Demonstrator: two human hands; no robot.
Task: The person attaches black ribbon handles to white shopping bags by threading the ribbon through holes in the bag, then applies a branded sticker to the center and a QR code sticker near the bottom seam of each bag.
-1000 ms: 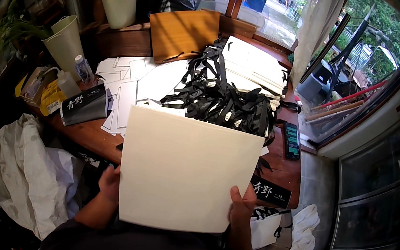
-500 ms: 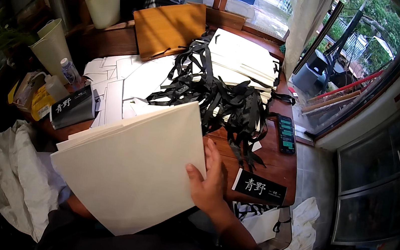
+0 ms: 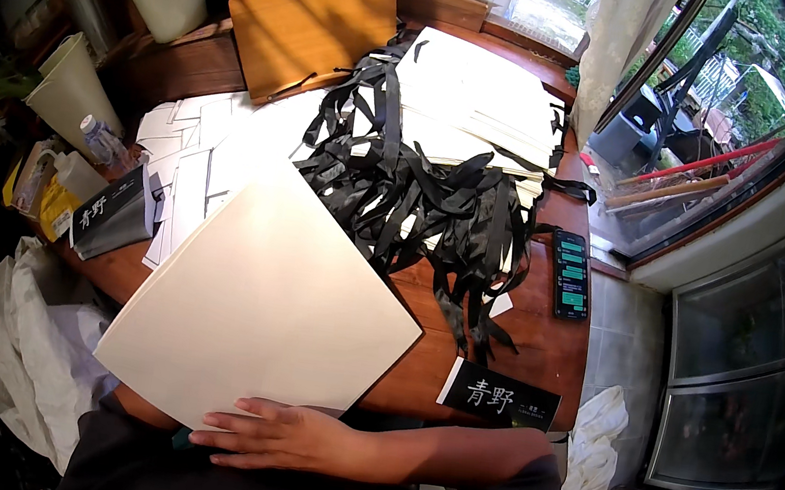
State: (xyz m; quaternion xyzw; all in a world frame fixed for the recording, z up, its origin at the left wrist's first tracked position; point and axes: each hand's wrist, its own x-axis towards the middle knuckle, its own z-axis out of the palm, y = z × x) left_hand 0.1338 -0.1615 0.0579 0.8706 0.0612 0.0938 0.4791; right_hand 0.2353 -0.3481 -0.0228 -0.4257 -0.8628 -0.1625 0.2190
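Observation:
A stack of flat, cream-coloured card sheets is held tilted in front of me, one corner pointing away toward the ribbons. My right hand lies along its near edge with fingers stretched out and parted, touching the lower corner. Of my left arm only a bit of forearm shows at the lower left; my left hand is hidden behind the sheets. Beyond them, a tangle of black ribbons spreads over a pile of white flat pieces on the wooden table.
A black printed card and a phone lie at the table's right. At left are a dark printed packet, a clear bottle and white cut pieces. An orange-brown board leans at the back. White cloth hangs lower left.
My right hand has moved from the right edge of the sheets down to their near edge, its forearm now lying across my front. The sheets have turned, their right corner swinging nearer.

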